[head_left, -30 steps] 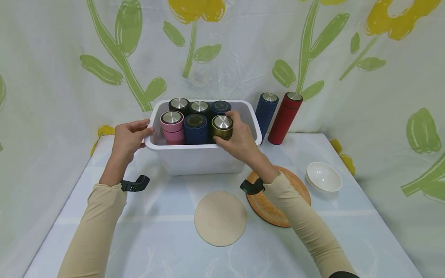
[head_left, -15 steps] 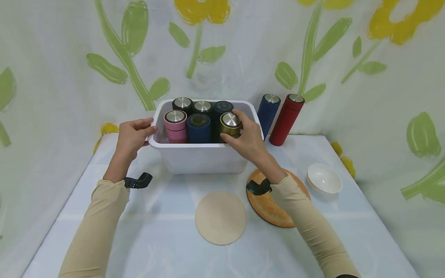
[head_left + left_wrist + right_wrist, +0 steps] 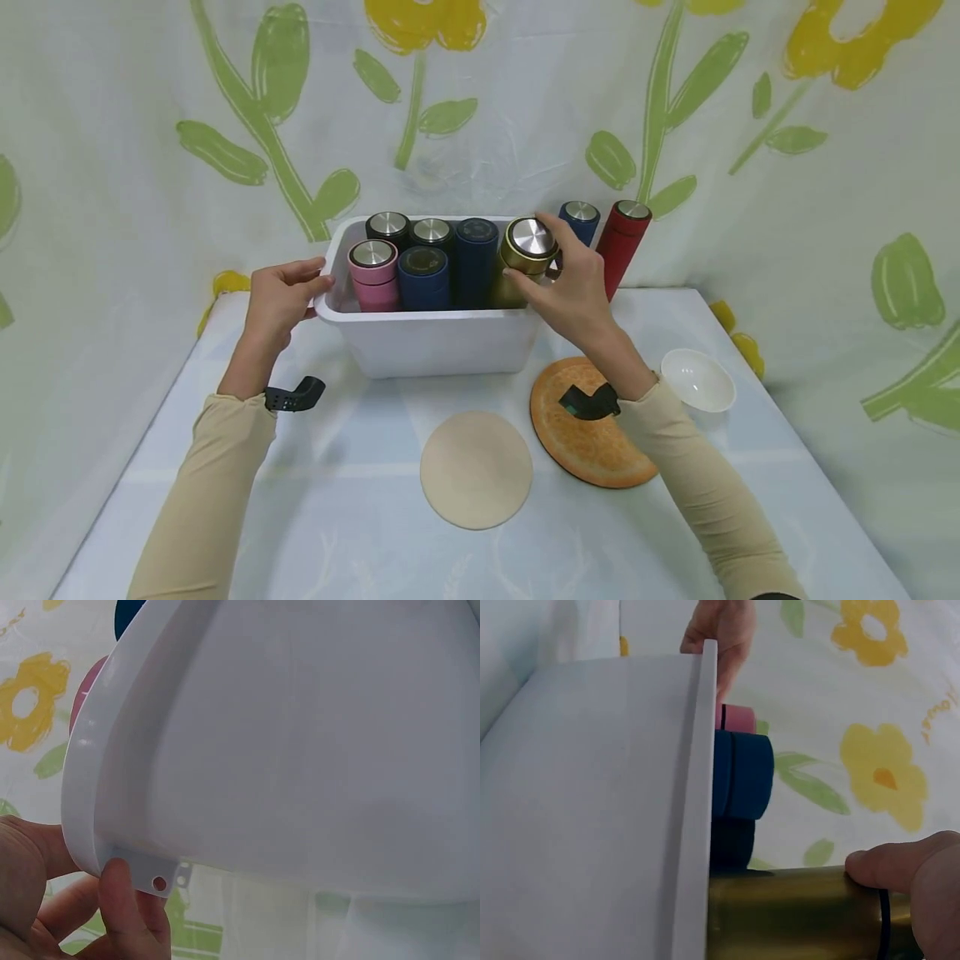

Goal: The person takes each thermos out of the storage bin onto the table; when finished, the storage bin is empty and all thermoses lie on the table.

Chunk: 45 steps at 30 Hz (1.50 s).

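Observation:
My right hand grips a gold thermos bottle near its silver-topped lid. In the right wrist view the gold body rises well past the rim, its lower part hidden behind the wall. My left hand pinches the left end of the white plastic bin; the left wrist view shows thumb and fingers at a corner of the rim. Inside the bin stand a pink thermos, a short blue one, a taller dark blue one and two black ones with silver lids.
Behind the right hand stand a blue thermos and a leaning red thermos. A round orange-brown mat, a beige disc and a white bowl lie on the table. A flowered curtain hangs at the back.
My right hand has drawn the gold thermos upward and to the right, so more of its body shows. The left hand keeps its hold on the bin.

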Each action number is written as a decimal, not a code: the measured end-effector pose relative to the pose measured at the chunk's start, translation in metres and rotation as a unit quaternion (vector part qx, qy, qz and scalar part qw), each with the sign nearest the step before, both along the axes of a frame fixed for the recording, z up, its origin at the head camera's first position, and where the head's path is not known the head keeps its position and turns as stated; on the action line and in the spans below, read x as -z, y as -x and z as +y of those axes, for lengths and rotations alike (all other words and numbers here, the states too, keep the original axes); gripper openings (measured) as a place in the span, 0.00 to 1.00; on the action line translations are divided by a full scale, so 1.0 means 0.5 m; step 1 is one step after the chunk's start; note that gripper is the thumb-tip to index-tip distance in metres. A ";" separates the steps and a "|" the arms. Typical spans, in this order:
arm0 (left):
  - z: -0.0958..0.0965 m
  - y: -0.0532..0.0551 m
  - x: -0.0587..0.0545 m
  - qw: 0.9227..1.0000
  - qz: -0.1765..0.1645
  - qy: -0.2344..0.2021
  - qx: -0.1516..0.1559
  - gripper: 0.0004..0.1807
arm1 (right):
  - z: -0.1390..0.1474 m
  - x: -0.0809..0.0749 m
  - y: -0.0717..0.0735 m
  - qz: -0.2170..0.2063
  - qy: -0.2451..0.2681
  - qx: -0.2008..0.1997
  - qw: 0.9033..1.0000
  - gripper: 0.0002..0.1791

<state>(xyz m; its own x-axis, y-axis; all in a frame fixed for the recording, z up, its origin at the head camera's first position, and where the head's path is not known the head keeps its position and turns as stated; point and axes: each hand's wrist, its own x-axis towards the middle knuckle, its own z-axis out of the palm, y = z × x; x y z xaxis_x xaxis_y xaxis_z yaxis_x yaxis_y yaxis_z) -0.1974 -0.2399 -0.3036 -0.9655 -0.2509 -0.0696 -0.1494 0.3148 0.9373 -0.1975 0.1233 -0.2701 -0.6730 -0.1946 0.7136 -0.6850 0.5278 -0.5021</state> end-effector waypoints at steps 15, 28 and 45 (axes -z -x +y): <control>-0.001 0.002 0.000 1.000 -0.008 -0.002 -0.003 0.28 | 0.032 -0.037 -0.045 0.089 0.019 -0.005 0.996 0.40; -0.005 0.005 0.003 1.000 -0.008 -0.004 -0.004 0.28 | 0.041 -0.060 -0.096 0.139 0.075 -0.014 0.987 0.43; -0.001 0.001 0.000 1.000 0.003 -0.004 -0.005 0.28 | 0.071 -0.081 -0.160 0.158 0.208 -0.018 0.965 0.39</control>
